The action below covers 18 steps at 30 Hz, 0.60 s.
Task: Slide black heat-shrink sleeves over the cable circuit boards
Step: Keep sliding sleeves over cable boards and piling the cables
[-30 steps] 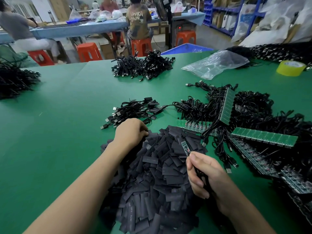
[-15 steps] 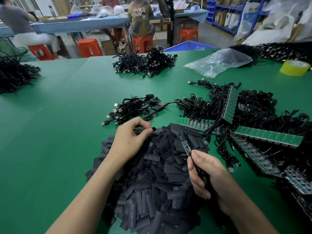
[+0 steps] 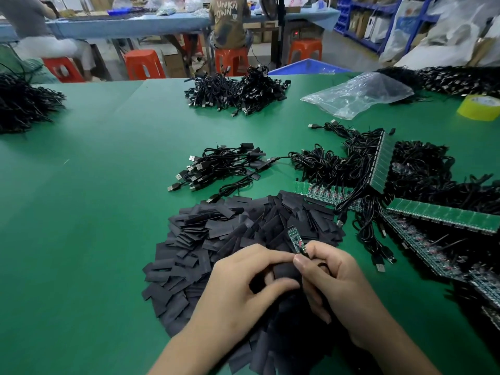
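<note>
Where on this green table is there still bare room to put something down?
The widest bare stretch of the green table lies left of the heap of black heat-shrink sleeves, below the far-left black cable pile. The right side is crowded with tangled black cables and green circuit-board strips.

Readable text: one printed T-shirt

The back of a brown T-shirt, worn by a person seated on an orange stool beyond the far edge of the green desk, bears pale block letters in two lines, "UNKN" above "OWN". Nothing else on or around that desk is legible.
</note>
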Available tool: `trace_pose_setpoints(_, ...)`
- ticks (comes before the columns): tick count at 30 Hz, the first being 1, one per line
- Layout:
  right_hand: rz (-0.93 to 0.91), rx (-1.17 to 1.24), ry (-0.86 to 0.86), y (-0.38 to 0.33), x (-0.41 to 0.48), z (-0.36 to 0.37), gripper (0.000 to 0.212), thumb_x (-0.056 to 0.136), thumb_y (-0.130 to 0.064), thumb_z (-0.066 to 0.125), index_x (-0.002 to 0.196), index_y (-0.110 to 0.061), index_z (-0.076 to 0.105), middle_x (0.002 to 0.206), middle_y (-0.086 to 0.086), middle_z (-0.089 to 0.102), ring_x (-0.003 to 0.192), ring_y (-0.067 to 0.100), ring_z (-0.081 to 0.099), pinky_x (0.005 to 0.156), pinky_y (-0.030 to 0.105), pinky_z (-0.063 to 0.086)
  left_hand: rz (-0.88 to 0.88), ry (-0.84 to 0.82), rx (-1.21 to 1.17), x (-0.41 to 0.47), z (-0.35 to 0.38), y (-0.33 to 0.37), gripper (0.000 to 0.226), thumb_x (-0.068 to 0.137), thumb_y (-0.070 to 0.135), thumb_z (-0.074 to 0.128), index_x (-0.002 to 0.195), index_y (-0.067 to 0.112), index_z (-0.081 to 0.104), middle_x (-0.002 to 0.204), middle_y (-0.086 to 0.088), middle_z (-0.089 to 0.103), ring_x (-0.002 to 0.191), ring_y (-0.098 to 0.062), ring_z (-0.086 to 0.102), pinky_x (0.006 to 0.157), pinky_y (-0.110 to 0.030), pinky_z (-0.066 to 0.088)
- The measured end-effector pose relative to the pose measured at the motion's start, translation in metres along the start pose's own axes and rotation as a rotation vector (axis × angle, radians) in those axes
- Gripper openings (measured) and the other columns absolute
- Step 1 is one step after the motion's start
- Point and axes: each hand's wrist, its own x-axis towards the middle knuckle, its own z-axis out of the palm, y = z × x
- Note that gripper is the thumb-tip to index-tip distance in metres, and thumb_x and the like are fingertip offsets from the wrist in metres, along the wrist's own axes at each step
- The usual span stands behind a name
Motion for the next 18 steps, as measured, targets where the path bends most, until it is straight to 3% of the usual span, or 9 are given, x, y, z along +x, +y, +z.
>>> trace_pose_setpoints(5, -0.017, -0.021, -0.003, 0.001, -0.001, 0.004, 0.026, 0.096, -0.035, 0.059, 0.072, -0.025, 0.055, 0.048, 0.007, 0.044, 0.031, 0.016, 0.031, 0.037, 0.020, 0.028, 0.058, 0.084, 0.061, -0.005, -0.004, -0.004, 0.022, 0.091, 0.030, 0.076, 0.112, 0.027, 0.076, 0.095, 0.015, 0.068, 0.088, -0.003, 0.066, 0.079, -0.017, 0.050)
trace_pose_setpoints(10, -0.012, -0.089, 0.023, -0.004, 0.001, -0.004, 0.032, 0.097, -0.038, 0.049, 0.073, -0.017, 0.055, 0.048, 0.003, 0.044, 0.033, 0.016, 0.033, 0.036, 0.019, 0.028, -0.092, 0.215, -0.058, -0.002, -0.008, -0.010, 0.018, 0.085, 0.027, 0.078, 0.103, 0.025, 0.079, 0.095, 0.017, 0.073, 0.091, -0.005, 0.070, 0.081, -0.012, 0.047)
trace_pose_setpoints(13, 0.004, -0.120, -0.042, -0.007, 0.000, -0.009, 0.035, 0.097, -0.038, 0.052, 0.069, -0.018, 0.052, 0.047, 0.001, 0.041, 0.033, 0.016, 0.032, 0.038, 0.019, 0.027, -0.180, 0.244, -0.137, -0.002, -0.011, -0.013, 0.018, 0.083, 0.023, 0.079, 0.100, 0.028, 0.080, 0.091, 0.016, 0.075, 0.087, -0.005, 0.071, 0.078, -0.007, 0.046)
trace_pose_setpoints(18, 0.023, -0.140, -0.127, -0.010, -0.001, -0.012, 0.039, 0.097, -0.040, 0.054, 0.069, -0.014, 0.048, 0.047, -0.001, 0.040, 0.033, 0.015, 0.031, 0.038, 0.020, 0.025, -0.224, 0.224, -0.216, -0.002, -0.010, -0.015, 0.019, 0.084, 0.021, 0.079, 0.100, 0.032, 0.079, 0.085, 0.008, 0.074, 0.076, -0.012, 0.070, 0.073, -0.012, 0.049)
